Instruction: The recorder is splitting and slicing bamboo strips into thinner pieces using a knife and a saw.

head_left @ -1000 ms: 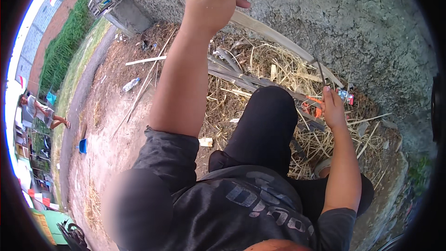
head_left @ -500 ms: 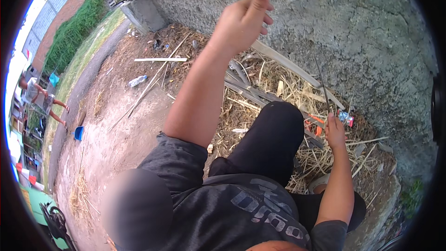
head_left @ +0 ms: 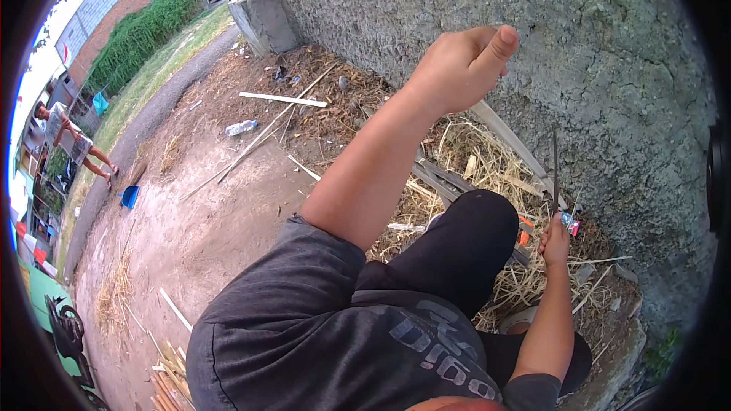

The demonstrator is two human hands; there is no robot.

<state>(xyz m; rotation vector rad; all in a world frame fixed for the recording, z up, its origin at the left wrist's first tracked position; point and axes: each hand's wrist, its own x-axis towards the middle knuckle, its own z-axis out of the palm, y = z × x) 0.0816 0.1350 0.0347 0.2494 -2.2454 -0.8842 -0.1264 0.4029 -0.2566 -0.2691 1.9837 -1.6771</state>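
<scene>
My right hand (head_left: 555,243) is wrapped round the handle end of a long, thin, dark-bladed knife (head_left: 556,164), whose blade points up toward the rough wall. My left hand (head_left: 474,68) is raised in front of the wall at the end of an outstretched arm. Its fingers are curled and the thumb lies along them; whatever they hold, if anything, is hidden. Under it a long pale board (head_left: 510,141) leans along the foot of the wall. Pale shavings (head_left: 495,171) cover the ground beside my bent knee (head_left: 476,236).
A rough grey wall (head_left: 609,68) rises close ahead. Near my right hand lie a small colourful packet (head_left: 568,222) and an orange item (head_left: 524,236). To the left are a white strip (head_left: 282,99), a plastic bottle (head_left: 241,128) and a blue dustpan (head_left: 130,197). Another person (head_left: 68,137) stands farther off.
The view has shifted. My left hand has moved right and lower in the picture, its fingers more curled. The knife in my right hand stands more upright.
</scene>
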